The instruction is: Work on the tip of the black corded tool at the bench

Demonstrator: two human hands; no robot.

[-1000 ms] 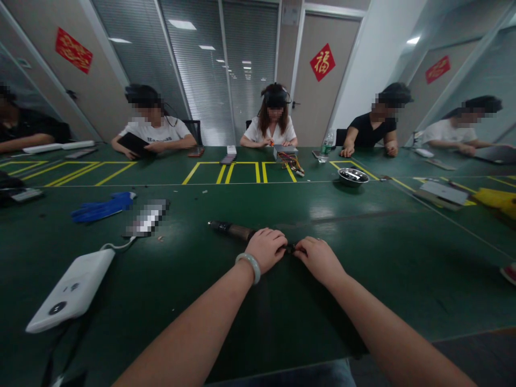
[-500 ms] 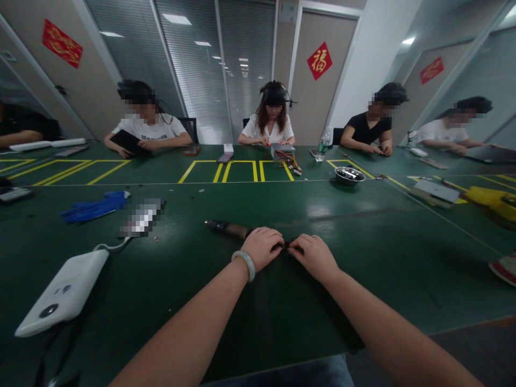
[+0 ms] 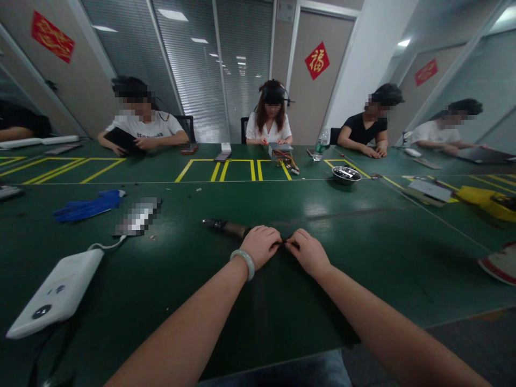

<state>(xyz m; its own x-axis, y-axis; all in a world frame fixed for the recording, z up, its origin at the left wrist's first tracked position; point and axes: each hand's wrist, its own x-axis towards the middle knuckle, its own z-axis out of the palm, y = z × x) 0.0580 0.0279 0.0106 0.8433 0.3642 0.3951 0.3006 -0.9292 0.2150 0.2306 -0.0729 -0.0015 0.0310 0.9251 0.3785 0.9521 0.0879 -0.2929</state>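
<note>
The tool [image 3: 228,227] points to ten o'clock from the left hand [image 3: 260,246], closed around its near end; at three o'clock the right hand [image 3: 309,253] pinches a dark piece [image 3: 284,241]. A firm left grip should prevent rolling.

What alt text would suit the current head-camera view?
The left hand curls over a dark cylindrical tool on a green table; the right hand pinches a small dark part beside it. To the left lie a blue glove and a white device; several people sit opposite.
</note>
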